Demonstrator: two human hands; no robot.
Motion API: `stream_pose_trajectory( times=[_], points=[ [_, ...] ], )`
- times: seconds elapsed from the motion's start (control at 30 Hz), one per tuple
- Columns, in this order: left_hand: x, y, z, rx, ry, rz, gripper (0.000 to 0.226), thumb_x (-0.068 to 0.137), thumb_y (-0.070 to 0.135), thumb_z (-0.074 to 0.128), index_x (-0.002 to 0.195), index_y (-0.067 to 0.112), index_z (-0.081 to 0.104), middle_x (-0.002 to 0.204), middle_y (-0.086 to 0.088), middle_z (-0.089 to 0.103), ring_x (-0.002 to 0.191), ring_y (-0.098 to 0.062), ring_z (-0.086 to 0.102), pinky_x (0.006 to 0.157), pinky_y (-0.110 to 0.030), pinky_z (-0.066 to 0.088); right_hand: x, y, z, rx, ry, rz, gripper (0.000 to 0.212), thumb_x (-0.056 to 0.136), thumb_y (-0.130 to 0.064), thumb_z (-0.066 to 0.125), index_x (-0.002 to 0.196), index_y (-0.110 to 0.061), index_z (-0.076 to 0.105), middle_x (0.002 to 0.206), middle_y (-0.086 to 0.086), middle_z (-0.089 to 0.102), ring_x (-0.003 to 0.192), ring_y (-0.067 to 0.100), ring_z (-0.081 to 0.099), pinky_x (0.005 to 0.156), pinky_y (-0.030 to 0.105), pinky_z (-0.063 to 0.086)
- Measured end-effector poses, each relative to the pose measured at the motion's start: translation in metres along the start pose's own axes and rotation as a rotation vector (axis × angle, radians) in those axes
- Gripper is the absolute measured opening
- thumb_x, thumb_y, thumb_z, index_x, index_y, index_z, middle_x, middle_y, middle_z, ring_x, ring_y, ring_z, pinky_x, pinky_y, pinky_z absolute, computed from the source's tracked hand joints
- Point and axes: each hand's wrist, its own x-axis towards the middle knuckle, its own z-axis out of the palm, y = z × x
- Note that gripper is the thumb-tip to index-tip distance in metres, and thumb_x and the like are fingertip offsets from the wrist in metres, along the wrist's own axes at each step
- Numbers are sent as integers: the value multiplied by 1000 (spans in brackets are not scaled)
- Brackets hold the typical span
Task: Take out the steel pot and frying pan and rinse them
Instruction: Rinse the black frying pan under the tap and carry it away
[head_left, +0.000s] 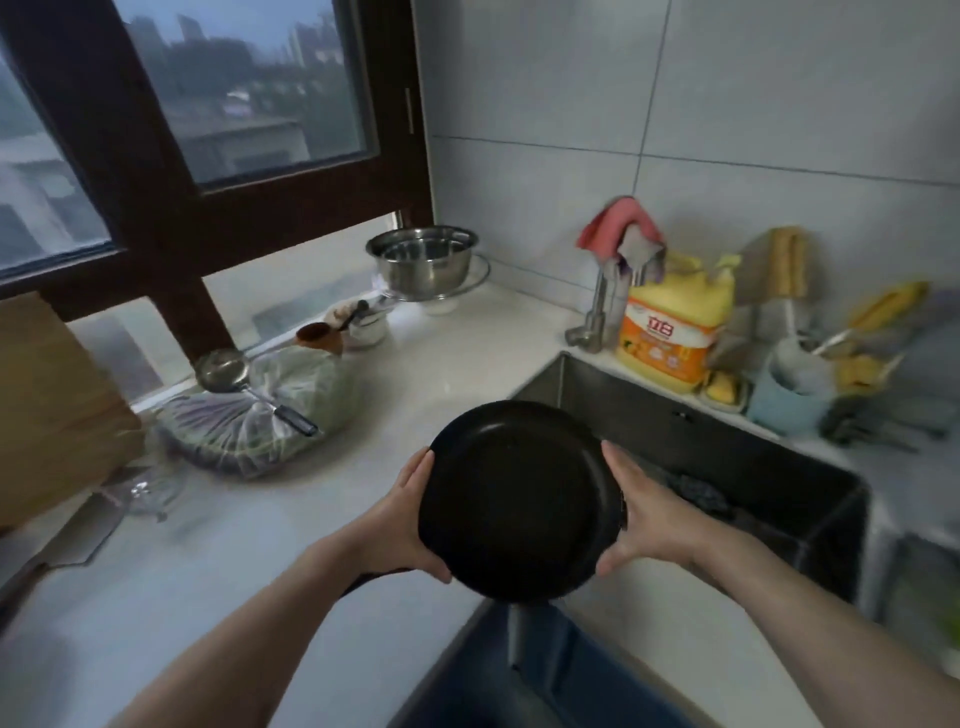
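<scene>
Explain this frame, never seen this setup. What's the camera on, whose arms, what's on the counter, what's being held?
There is no robot here. The single picture comes from a wide-angle camera worn on a person's head, looking forward and down. The two bare arms are that person's. The left hand and right hand grip a black frying pan by its rim, one on each side, above the counter's edge beside the steel sink. On the white counter sit a steel pot by the window, a ladle lying on bagged vegetables, and a yellow detergent jug next to the tap.
</scene>
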Motion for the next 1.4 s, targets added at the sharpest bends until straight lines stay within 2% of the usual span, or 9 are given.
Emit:
stream_pose_trajectory(
  times=[0.17,0.33,0.6,0.8,0.9,1.0,1.1,1.2,1.4],
  points=[
    [98,43,11,54,-63,76,149,41,62,89,151,36,-7,155,17,-1,144,-13,9,119,-42,21,12,60,-69,-57,56,109,152,44,-48,93,153,-34,-13,161,-15,-5,148,12,1,119,36,12],
    [173,73,24,111,-118,90,152,35,73,83,149,43,-13,156,22,-9,147,-20,4,117,-52,22,15,103,-113,-41,91,105,154,34,-59,92,151,-41,-5,159,-13,10,146,11,13,120,43,22],
    [271,114,33,125,-291,189,143,57,40,90,150,34,-18,154,21,-22,146,-15,-1,115,-28,11,18,160,-141,97,229,105,145,39,-50,97,150,-43,5,151,-18,26,141,5,25,117,38,26],
    [330,124,59,138,-395,260,148,54,39,91,146,39,-24,151,27,-23,146,-14,-3,121,-39,11,12,192,-137,142,348,141,145,39,-45,99,150,-46,6,152,-21,24,143,2,21,117,39,24],
    [364,122,80,159,-464,310,148,56,37,91,146,38,-26,151,26,-23,145,-11,-2,121,-35,10,15,215,-126,173,396,221,144,39,-41,98,145,-56,2,151,-26,20,142,-2,17,115,35,21],
    [383,115,103,175,-491,350,148,56,36,91,146,39,-27,151,26,-24,145,-11,1,120,-36,14,15,235,-107,187,418,301,145,38,-42,97,146,-54,2,151,-29,18,139,-10,13,114,34,21],
    [394,100,127,211,-524,358,149,55,38,91,146,37,-27,151,25,-30,146,-13,2,120,-36,16,14,251,-86,196,421,387,151,37,-51,95,149,-49,-7,150,-33,8,144,1,9,118,41,16],
    [401,87,149,228,-547,349,149,55,40,90,146,36,-28,150,25,-33,146,-13,3,118,-34,17,12,263,-69,239,412,436,149,37,-49,95,144,-55,-9,141,-40,11,138,-1,11,117,39,14],
    [408,67,187,199,-563,351,151,51,40,90,143,43,-30,150,25,-33,146,-12,-7,119,-36,13,15,284,-48,307,385,589,160,37,-42,96,146,-39,-21,140,-28,0,138,0,4,121,38,8]
  ],
)
